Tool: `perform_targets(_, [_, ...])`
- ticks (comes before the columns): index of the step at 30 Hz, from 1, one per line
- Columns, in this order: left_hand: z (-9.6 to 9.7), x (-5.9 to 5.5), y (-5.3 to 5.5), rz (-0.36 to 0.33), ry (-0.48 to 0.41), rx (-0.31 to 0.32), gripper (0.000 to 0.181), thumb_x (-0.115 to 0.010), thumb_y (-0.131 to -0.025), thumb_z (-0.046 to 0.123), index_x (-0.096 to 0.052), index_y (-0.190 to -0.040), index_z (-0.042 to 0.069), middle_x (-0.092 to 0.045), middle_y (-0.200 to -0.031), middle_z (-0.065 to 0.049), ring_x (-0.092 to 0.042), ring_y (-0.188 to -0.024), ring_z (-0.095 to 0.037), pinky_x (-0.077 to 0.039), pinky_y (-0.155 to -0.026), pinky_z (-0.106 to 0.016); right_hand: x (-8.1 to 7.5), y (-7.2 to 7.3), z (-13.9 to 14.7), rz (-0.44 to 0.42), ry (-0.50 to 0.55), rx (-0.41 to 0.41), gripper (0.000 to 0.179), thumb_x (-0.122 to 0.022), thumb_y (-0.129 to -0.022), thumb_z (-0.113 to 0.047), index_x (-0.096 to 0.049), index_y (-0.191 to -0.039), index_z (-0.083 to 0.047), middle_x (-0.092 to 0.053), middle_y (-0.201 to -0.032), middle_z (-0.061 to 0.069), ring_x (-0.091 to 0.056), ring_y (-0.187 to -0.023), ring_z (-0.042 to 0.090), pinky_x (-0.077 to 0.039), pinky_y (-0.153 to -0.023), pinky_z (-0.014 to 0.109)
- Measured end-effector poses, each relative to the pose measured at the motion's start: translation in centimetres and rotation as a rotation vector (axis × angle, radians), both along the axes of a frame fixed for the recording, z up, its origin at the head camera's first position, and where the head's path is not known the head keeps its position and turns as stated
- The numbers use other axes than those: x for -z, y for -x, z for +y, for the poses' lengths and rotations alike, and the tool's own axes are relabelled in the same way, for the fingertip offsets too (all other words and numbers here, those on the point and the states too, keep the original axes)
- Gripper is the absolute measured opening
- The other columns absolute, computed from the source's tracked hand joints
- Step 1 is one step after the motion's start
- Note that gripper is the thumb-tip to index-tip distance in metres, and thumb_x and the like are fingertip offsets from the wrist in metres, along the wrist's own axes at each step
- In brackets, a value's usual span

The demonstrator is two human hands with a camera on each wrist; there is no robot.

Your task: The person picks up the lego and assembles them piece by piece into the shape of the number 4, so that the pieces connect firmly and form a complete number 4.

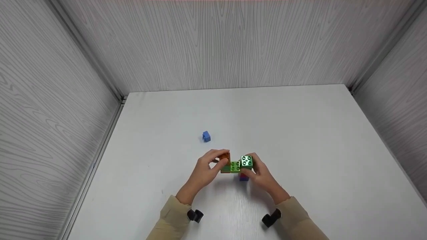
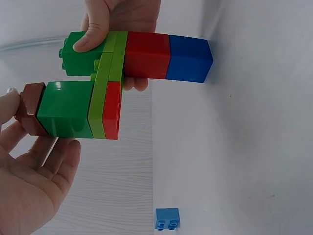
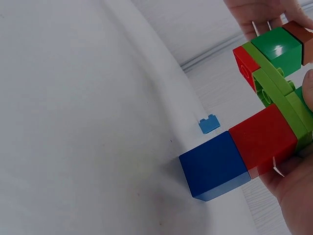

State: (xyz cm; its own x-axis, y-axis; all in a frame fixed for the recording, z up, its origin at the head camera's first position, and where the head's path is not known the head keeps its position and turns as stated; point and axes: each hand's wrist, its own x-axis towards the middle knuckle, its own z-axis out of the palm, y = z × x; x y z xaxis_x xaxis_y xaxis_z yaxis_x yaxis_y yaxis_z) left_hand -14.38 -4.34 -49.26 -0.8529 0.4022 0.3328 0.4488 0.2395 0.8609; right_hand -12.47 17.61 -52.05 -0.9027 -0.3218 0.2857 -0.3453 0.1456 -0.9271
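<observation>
A built model of toy building bricks is held between both hands. Its lime-green bar joins two stacks. On the left stack, a brown brick tops a green brick, and a thin red brick lies under the bar. My left hand pinches the brown brick between thumb and fingers. The right stack has another green brick on top, with a red brick and a dark blue brick beneath the bar. My right hand grips this stack, thumb on the green brick.
A small light blue brick lies on the white table beyond the hands, studs sideways. Grey wood-grain panels stand at the back and both sides. Each wrist carries a black camera mount over a tan sleeve.
</observation>
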Motion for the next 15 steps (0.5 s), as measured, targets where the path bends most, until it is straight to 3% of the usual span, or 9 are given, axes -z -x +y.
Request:
perform_targets(6, [0.01, 0.1, -0.22, -0.064, -0.012, -0.01, 0.033, -0.056, -0.094, 0.023, -0.058, -0.125, 0.013, -0.06, -0.111, 0.001, -0.055, -0.102, -0.015, -0.048, -0.083, -0.035, 0.3, -0.01, 0.01, 0.036, 0.006, 0.002, 0.028, -0.06, -0.088, 0.0, -0.044, -0.111, 0.005, -0.053, -0.103, 0.01, -0.052, -0.093, 0.012, -0.044, -0.083, 0.024])
perform_targets(15, [-0.04, 0.03, -0.49, -0.112, 0.005, -0.003, 0.036, -0.052, -0.096, 0.032, -0.055, -0.128, 0.017, -0.058, -0.112, 0.002, -0.056, -0.101, -0.012, -0.048, -0.085, -0.033, 0.2, -0.11, 0.01, 0.011, 0.009, 0.004, 0.028, -0.06, -0.088, -0.001, -0.044, -0.111, 0.005, -0.053, -0.103, 0.011, -0.052, -0.093, 0.014, -0.043, -0.084, 0.024])
